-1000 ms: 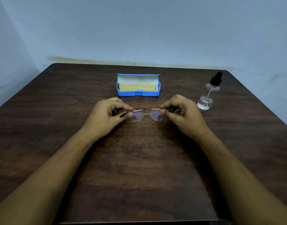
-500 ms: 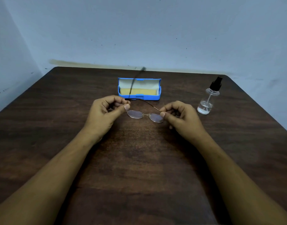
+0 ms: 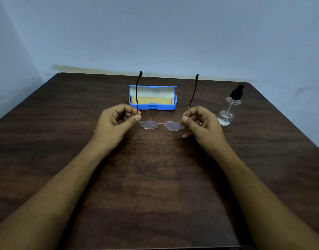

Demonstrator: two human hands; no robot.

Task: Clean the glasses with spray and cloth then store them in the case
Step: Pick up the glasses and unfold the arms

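my left hand (image 3: 113,123) and right hand (image 3: 202,123) fingers pinching the unfolded glasses (image 3: 160,125) at both hinges, open blue case (image 3: 153,107) behind, spray bottle (image 3: 229,109) on bench (image 3: 155,177)

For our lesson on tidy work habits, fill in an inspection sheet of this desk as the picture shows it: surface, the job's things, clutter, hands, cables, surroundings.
Surface: dark brown wooden table, bare in front.
Job's things: thin metal-framed glasses with both temples unfolded, pointing up and away; open blue plastic glasses case behind them with a yellow cloth inside; clear spray bottle with black nozzle upright at right, little liquid in it.
Clutter: nothing seen.
Hands: left hand pinches the left hinge end, right hand the right one.
Cables: nothing seen.
Surroundings: pale blue wall, lightly marked.
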